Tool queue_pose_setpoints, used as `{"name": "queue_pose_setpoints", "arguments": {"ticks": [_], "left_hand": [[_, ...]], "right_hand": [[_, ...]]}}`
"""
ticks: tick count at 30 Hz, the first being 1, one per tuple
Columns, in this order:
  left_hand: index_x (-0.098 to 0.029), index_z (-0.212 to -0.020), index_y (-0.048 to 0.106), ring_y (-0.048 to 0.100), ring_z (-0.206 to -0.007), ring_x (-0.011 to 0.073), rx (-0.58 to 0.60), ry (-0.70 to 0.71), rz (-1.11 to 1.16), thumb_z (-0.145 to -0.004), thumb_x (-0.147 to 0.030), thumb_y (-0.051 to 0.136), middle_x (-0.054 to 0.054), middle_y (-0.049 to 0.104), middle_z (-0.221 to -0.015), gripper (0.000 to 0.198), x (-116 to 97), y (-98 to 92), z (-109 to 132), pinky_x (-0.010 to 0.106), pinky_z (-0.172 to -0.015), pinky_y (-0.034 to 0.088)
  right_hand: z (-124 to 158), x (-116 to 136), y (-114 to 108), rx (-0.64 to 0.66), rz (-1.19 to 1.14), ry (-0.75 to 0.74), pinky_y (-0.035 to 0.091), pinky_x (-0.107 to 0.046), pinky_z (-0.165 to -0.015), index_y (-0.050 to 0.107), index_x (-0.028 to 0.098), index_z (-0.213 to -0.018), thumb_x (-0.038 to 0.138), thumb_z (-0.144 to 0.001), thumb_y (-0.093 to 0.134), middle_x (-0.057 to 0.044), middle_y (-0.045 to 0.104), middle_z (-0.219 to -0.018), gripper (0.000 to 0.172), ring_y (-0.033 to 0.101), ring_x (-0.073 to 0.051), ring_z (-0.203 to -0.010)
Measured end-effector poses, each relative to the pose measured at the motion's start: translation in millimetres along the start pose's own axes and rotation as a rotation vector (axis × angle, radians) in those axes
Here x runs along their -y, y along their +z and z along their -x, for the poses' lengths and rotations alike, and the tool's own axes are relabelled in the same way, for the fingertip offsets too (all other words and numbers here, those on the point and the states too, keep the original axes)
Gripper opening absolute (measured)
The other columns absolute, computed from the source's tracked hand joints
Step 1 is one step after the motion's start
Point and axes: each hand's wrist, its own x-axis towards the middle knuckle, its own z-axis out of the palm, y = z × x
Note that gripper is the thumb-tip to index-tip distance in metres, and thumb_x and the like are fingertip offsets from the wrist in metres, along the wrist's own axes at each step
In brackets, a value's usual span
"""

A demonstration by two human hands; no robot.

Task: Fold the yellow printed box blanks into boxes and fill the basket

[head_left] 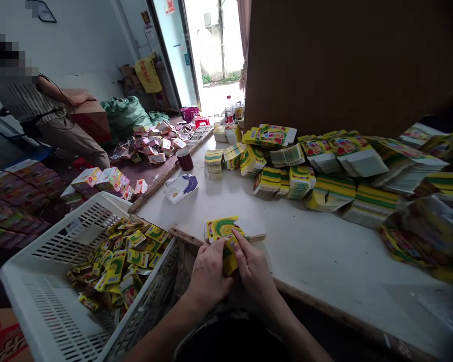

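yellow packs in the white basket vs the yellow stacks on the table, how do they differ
The yellow packs lie loose and jumbled at many angles, while the yellow stacks are pressed together in bundles.
The packs sit inside the basket, within its slotted walls; the stacks rest on the open table.
The packs show mostly printed faces, while many stacks show pale edges.
Both share yellow and green print.

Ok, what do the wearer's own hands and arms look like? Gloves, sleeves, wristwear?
Left hand and right hand: no gloves. Left forearm and right forearm: no sleeves in view, no watch or band visible. The black patch between them may be clothing; too dark to tell.
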Motion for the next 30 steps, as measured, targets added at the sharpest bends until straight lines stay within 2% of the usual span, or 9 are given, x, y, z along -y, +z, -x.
{"name": "queue_pose_setpoints", "arguments": {"ticks": [5, 7, 10, 12, 15, 20, 24, 27, 30], "left_hand": [[-0.018, -0.112, 0.058, 0.064, -0.094, 0.0304, -0.068, -0.158, 0.291, -0.063, -0.027, 0.076, 0.009, 0.069, -0.104, 0.053, 15, -19.6, -7, 0.047, -0.087, 0.05], [-0.021, -0.102, 0.06, 0.064, -0.08, 0.0226, -0.266, -0.28, 0.673, -0.062, -0.038, 0.08, 0.004, 0.068, -0.092, 0.048, 28, -35.6, -12, 0.037, -0.078, 0.053], [-0.02, -0.098, 0.057, 0.064, -0.081, 0.0177, -0.762, -0.464, 1.382, -0.069, -0.065, 0.067, 0.005, 0.064, -0.095, 0.055, 49, -57.9, -20, 0.03, -0.074, 0.055], [-0.018, -0.106, 0.053, 0.064, -0.091, 0.0205, -0.886, -0.609, 1.688, -0.076, -0.076, 0.049, 0.01, 0.061, -0.104, 0.066, 56, -66.0, -24, 0.033, -0.077, 0.057], [-0.014, -0.11, 0.051, 0.065, -0.092, 0.0199, -0.742, -0.767, 1.805, -0.091, -0.062, 0.039, 0.013, 0.06, -0.105, 0.053, 53, -64.3, -29, 0.033, -0.075, 0.058], [-0.015, -0.1, 0.058, 0.065, -0.081, 0.0144, -0.516, -0.756, 1.715, -0.097, -0.033, 0.045, 0.008, 0.063, -0.098, 0.023, 38, -37.4, -30, 0.025, -0.068, 0.054], [-0.018, -0.107, 0.061, 0.063, -0.096, 0.0162, -0.545, -0.549, 1.631, -0.086, -0.045, 0.064, 0.007, 0.063, -0.109, 0.034, 30, -13.0, -22, 0.026, -0.079, 0.053], [-0.022, -0.115, 0.061, 0.058, -0.114, 0.0224, -0.466, -0.352, 1.662, -0.072, -0.052, 0.076, 0.007, 0.063, -0.119, 0.054, 16, -4.0, -16, 0.032, -0.093, 0.049], [-0.021, -0.108, 0.065, 0.06, -0.112, 0.0257, -0.373, -0.373, 1.78, -0.073, -0.059, 0.071, 0.007, 0.068, -0.112, 0.052, 2, -6.3, -15, 0.038, -0.096, 0.048]], "right_hand": [[-8, -1, -7, 0.043, -0.06, -0.049, 0.054, -0.04, -0.092, 0.052, 0.017, -0.136, 0.04, -0.098, 0.04, -0.013, 0.068, -0.123, 0.046, 0.067, -0.025, -0.108], [-16, -4, -15, -0.02, -0.019, -0.099, 0.055, -0.038, -0.088, 0.046, 0.017, -0.139, 0.036, -0.095, 0.049, -0.012, 0.069, -0.117, 0.048, 0.068, -0.023, -0.099], [-32, -12, -23, -0.084, 0.263, -0.165, 0.05, -0.043, -0.094, 0.047, 0.018, -0.137, 0.021, -0.088, 0.058, -0.011, 0.067, -0.117, 0.05, 0.061, -0.026, -0.106], [-41, -18, -24, -0.023, 0.441, -0.178, 0.049, -0.044, -0.094, 0.051, 0.017, -0.134, 0.011, -0.083, 0.058, -0.012, 0.069, -0.114, 0.051, 0.059, -0.029, -0.107], [-48, -24, -21, 0.042, 0.519, -0.169, 0.048, -0.043, -0.089, 0.059, 0.017, -0.123, 0.003, -0.079, 0.057, -0.012, 0.071, -0.105, 0.047, 0.06, -0.029, -0.098], [-48, -19, -21, 0.02, 0.484, -0.163, 0.047, -0.041, -0.086, 0.058, 0.017, -0.112, 0.001, -0.075, 0.057, -0.011, 0.068, -0.099, 0.041, 0.06, -0.028, -0.095], [-36, -7, -18, -0.055, 0.328, -0.107, 0.05, -0.032, -0.071, 0.043, 0.019, -0.122, 0.01, -0.081, 0.057, -0.002, 0.062, -0.084, 0.044, 0.062, -0.02, -0.076], [-21, 3, -4, -0.019, 0.024, -0.066, 0.05, -0.028, -0.064, 0.04, 0.021, -0.122, 0.015, -0.081, 0.06, 0.002, 0.058, -0.079, 0.046, 0.061, -0.017, -0.069], [-4, 11, 14, 0.095, -0.228, -0.069, 0.051, -0.029, -0.065, 0.042, 0.023, -0.123, 0.014, -0.081, 0.06, 0.002, 0.057, -0.078, 0.047, 0.06, -0.017, -0.069]]}}
